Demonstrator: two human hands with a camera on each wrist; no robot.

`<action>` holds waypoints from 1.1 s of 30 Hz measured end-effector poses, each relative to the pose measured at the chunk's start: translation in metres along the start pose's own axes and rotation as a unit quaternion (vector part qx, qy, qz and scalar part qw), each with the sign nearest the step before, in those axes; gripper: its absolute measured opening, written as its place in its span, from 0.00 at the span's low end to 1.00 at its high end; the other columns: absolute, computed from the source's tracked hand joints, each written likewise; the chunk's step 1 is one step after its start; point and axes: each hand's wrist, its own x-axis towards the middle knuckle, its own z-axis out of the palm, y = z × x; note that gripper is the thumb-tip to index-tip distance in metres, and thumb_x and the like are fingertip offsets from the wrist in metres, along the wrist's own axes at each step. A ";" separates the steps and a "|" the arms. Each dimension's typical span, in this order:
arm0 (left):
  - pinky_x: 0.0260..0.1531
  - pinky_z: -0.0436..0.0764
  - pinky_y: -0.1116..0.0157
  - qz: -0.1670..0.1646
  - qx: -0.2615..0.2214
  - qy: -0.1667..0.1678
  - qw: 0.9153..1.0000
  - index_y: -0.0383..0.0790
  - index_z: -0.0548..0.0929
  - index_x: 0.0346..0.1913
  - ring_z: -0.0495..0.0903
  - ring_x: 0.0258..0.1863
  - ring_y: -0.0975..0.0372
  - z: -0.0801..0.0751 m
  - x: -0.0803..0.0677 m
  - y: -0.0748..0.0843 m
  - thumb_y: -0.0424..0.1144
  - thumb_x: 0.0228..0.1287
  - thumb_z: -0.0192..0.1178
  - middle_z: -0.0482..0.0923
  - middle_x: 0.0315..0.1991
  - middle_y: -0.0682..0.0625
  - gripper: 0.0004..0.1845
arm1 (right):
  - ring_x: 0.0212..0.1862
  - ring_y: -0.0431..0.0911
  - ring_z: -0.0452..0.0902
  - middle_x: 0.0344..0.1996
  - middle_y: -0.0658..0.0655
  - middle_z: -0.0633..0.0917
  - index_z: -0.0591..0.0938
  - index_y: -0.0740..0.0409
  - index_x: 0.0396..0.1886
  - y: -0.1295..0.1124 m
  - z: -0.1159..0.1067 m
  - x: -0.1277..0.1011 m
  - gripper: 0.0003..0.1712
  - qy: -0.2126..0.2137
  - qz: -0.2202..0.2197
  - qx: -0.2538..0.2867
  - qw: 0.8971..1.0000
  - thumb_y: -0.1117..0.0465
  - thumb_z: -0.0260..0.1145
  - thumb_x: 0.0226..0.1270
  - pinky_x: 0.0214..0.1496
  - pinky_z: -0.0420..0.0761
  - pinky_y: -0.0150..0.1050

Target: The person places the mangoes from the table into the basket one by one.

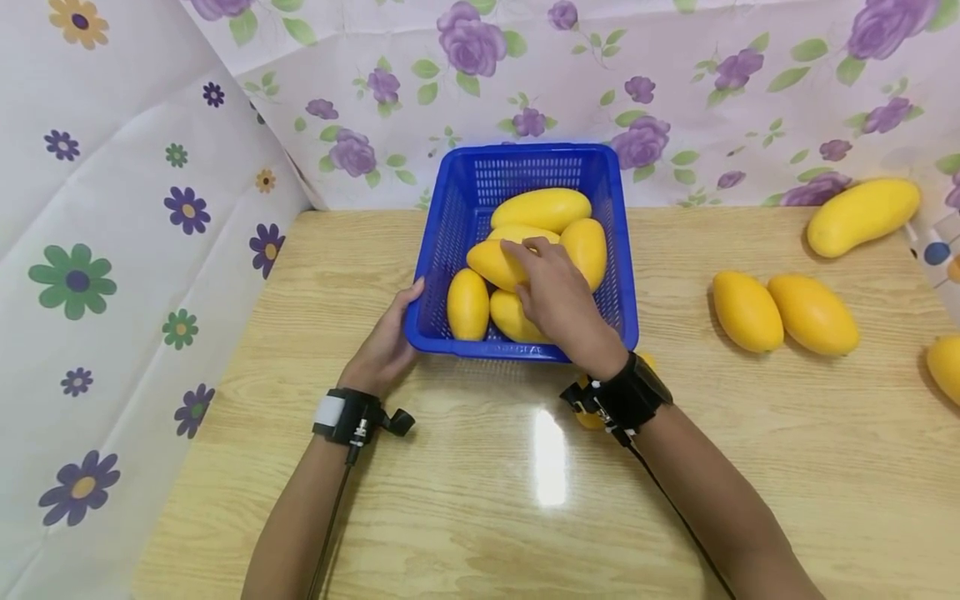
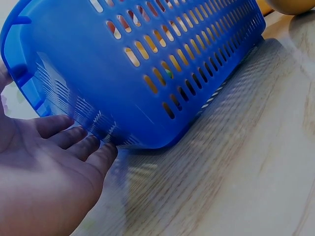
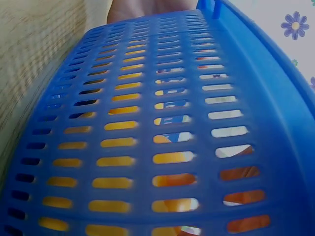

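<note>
- "Within the blue basket (image 1: 480, 347), what do we hold?"
- "Our right grip (image 1: 558, 296) pinches a yellow mango (image 1: 493, 265) among other mangoes (image 1: 540, 208)."
- "And our left grip (image 1: 381, 350)?"
- "Its fingers (image 2: 84, 147) stretch against the basket's left outer side. Beyond, to our right, two further mangoes (image 1: 746, 310) lie side by side on the surface (image 1: 825, 458)."

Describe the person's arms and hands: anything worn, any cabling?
Left hand and right hand ungloved, visible forearms sleeveless. Black left wristband with a pale patch and small black protruding camera; black right wristband with silvery fittings. Thin black left cable and right cable run along the forearms.
</note>
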 end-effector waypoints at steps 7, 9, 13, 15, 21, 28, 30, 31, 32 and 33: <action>0.61 0.71 0.63 0.000 0.000 -0.001 1.000 0.51 0.55 0.80 0.67 0.65 0.58 0.000 0.000 0.000 0.61 0.76 0.49 0.61 0.73 0.46 0.37 | 0.72 0.62 0.62 0.71 0.67 0.69 0.67 0.54 0.77 0.001 0.003 0.001 0.34 -0.016 -0.004 -0.022 1.000 0.69 0.61 0.73 0.64 0.74 0.55; 0.61 0.71 0.63 -0.001 -0.001 -0.001 1.000 0.51 0.55 0.80 0.68 0.65 0.59 0.000 0.000 0.000 0.61 0.76 0.49 0.61 0.73 0.46 0.37 | 0.72 0.62 0.62 0.71 0.67 0.68 0.66 0.54 0.77 0.001 0.004 0.001 0.34 -0.022 -0.006 -0.030 0.999 0.67 0.61 0.74 0.65 0.74 0.54; 0.60 0.72 0.63 -0.001 -0.001 0.001 1.000 0.51 0.56 0.80 0.68 0.64 0.59 0.000 0.000 0.000 0.60 0.77 0.48 0.62 0.73 0.46 0.36 | 0.73 0.63 0.61 0.72 0.68 0.67 0.64 0.55 0.78 0.000 0.005 0.001 0.34 -0.028 -0.011 -0.046 0.998 0.65 0.60 0.76 0.67 0.72 0.54; 0.60 0.72 0.63 -0.001 -0.001 0.003 1.000 0.51 0.56 0.80 0.68 0.64 0.59 0.001 0.000 0.000 0.60 0.77 0.48 0.62 0.73 0.46 0.36 | 0.73 0.63 0.62 0.73 0.68 0.66 0.63 0.55 0.79 0.000 0.006 0.001 0.34 -0.031 -0.013 -0.054 0.998 0.64 0.59 0.76 0.67 0.72 0.55; 0.61 0.71 0.63 0.001 -0.005 0.001 1.000 0.48 0.56 0.80 0.68 0.63 0.59 0.001 0.000 -0.001 0.61 0.76 0.50 0.64 0.71 0.47 0.38 | 0.72 0.64 0.63 0.73 0.69 0.66 0.61 0.56 0.79 0.001 0.009 -0.001 0.35 -0.026 -0.023 -0.074 0.997 0.63 0.59 0.77 0.66 0.73 0.55; 0.61 0.70 0.63 0.008 -0.020 -0.004 1.000 0.47 0.56 0.80 0.68 0.63 0.60 0.000 -0.001 0.000 0.60 0.76 0.51 0.64 0.72 0.47 0.38 | 0.74 0.64 0.58 0.74 0.71 0.62 0.58 0.59 0.80 0.000 0.010 -0.001 0.38 -0.034 -0.027 -0.068 0.997 0.59 0.61 0.77 0.74 0.62 0.54; 0.62 0.70 0.63 0.010 -0.020 -0.007 1.000 0.46 0.55 0.80 0.68 0.64 0.59 0.001 0.000 0.000 0.59 0.76 0.51 0.63 0.72 0.47 0.38 | 0.76 0.64 0.55 0.75 0.71 0.60 0.57 0.60 0.80 0.000 0.009 -0.002 0.39 -0.040 -0.024 -0.059 0.997 0.57 0.62 0.76 0.76 0.59 0.54; 0.62 0.70 0.63 0.011 -0.020 -0.008 1.000 0.47 0.55 0.80 0.68 0.64 0.59 0.001 0.000 0.000 0.59 0.76 0.51 0.62 0.73 0.46 0.38 | 0.76 0.63 0.54 0.75 0.71 0.60 0.57 0.60 0.80 0.000 0.008 -0.002 0.40 -0.040 -0.023 -0.053 0.998 0.56 0.63 0.76 0.76 0.58 0.54; 0.62 0.70 0.63 0.011 -0.020 -0.009 1.000 0.47 0.55 0.80 0.67 0.64 0.59 0.001 0.000 -0.001 0.59 0.77 0.51 0.62 0.73 0.46 0.38 | 0.76 0.63 0.53 0.75 0.71 0.59 0.57 0.60 0.80 0.000 0.007 -0.002 0.40 -0.040 -0.021 -0.047 0.998 0.56 0.63 0.76 0.76 0.58 0.54; 0.62 0.70 0.63 0.011 -0.019 -0.010 1.000 0.47 0.55 0.80 0.67 0.65 0.59 0.001 0.001 -0.001 0.59 0.77 0.50 0.62 0.73 0.46 0.37 | 0.77 0.63 0.53 0.76 0.71 0.58 0.56 0.60 0.80 0.000 0.007 -0.002 0.41 -0.040 -0.020 -0.040 0.998 0.55 0.64 0.76 0.76 0.59 0.54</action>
